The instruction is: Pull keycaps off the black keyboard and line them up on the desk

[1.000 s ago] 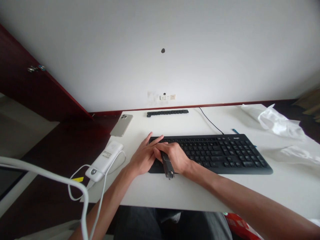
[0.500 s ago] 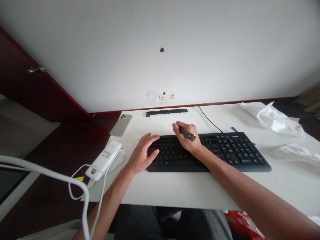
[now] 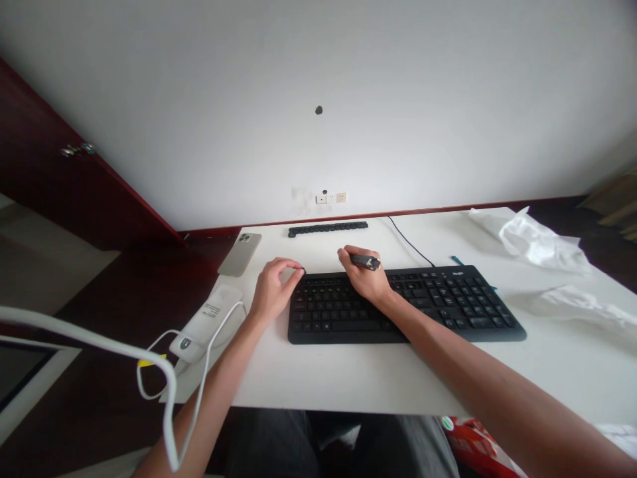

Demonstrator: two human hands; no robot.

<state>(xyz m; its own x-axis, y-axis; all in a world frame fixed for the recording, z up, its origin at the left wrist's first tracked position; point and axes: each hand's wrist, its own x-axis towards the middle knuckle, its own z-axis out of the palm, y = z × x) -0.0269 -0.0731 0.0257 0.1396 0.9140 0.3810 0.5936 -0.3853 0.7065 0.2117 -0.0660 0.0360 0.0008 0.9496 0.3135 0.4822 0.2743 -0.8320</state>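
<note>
A black keyboard [image 3: 358,325] lies across the white table. Beside its upper left corner is my left hand [image 3: 271,289], thumb and forefinger pinched on a small dark piece that looks like a keycap. My right hand [image 3: 365,282] is over the keyboard's upper middle, fingers wrapped round a dark-handled tool [image 3: 365,261] with a metallic rear end; its working tip is hidden by the hand. Behind the keyboard, a row of loose black keycaps [image 3: 328,229] lies near the table's back edge.
Left on the table are a phone [image 3: 239,255] and a white power bank [image 3: 204,322] with a looping white cable [image 3: 169,398]. Crumpled white plastic [image 3: 537,239] lies at the right. A thin blue item [image 3: 456,259] sticks out behind the keyboard, near its black cord [image 3: 411,240].
My left hand has lifted off the keyboard's left side and moved left, now pinching a small dark piece. My right hand stays over the keyboard, its tool tilted flatter.
</note>
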